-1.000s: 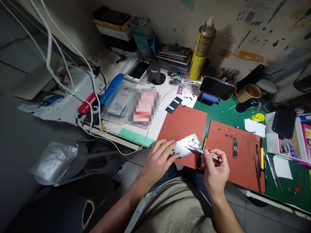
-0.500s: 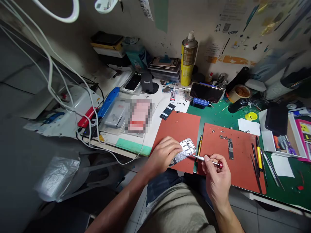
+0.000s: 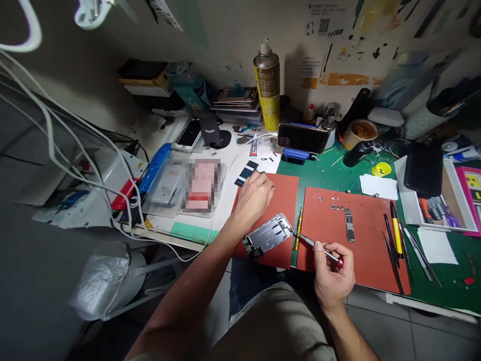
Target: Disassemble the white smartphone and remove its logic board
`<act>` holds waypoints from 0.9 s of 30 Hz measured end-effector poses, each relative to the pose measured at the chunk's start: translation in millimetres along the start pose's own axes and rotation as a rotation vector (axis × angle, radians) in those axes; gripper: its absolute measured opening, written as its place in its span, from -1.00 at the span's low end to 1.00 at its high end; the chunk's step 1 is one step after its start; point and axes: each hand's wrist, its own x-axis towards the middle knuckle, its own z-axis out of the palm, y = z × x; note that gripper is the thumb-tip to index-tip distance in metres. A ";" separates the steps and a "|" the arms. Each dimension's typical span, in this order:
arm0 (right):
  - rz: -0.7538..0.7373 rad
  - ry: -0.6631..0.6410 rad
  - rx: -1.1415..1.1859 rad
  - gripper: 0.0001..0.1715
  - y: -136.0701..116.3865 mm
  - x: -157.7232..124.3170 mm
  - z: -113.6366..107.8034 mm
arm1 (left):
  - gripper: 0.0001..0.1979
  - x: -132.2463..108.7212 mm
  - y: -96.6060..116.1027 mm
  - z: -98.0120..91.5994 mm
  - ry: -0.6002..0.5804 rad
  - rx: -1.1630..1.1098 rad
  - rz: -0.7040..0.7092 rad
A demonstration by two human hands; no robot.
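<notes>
A bare phone housing (image 3: 268, 235) lies on the left orange mat (image 3: 287, 200), tilted toward the upper right. My right hand (image 3: 334, 276) grips a slim silver screwdriver (image 3: 310, 242) with a red end cap, its tip at the housing's right end. Just above the housing, my left hand (image 3: 256, 196) is lowered to the mat with its fingers curled together; anything between the fingertips is hidden. Beside its knuckles lies a black phone battery (image 3: 246, 173) with white strips. A gold screwdriver (image 3: 298, 230) rests upright in view between the mats.
On the right orange mat (image 3: 370, 240) lie a logic board (image 3: 349, 225), small parts, tweezers (image 3: 391, 249) and a yellow-handled tool (image 3: 397, 233). A phone on a blue stand (image 3: 302, 139) and a yellow spray can (image 3: 269, 90) stand behind. White cables (image 3: 48, 130) hang at the left.
My left hand has let go of the phone housing and moved up toward the battery. The housing now lies flatter on the mat. The screwdriver stays at its right end; the view has shifted.
</notes>
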 end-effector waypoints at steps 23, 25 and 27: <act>-0.554 -0.064 -0.367 -0.84 3.5 13.6 -37.8 | -0.82 -80.9 16.2 -52.0 0.444 -0.164 0.035; -0.648 -0.141 -0.447 -0.84 7.7 18.9 -43.4 | -0.76 -122.4 32.3 -50.2 0.492 -0.188 0.190; -0.702 -0.205 -0.513 -0.83 11.8 23.3 -45.3 | -0.84 -170.1 44.4 -34.5 0.351 -0.280 0.351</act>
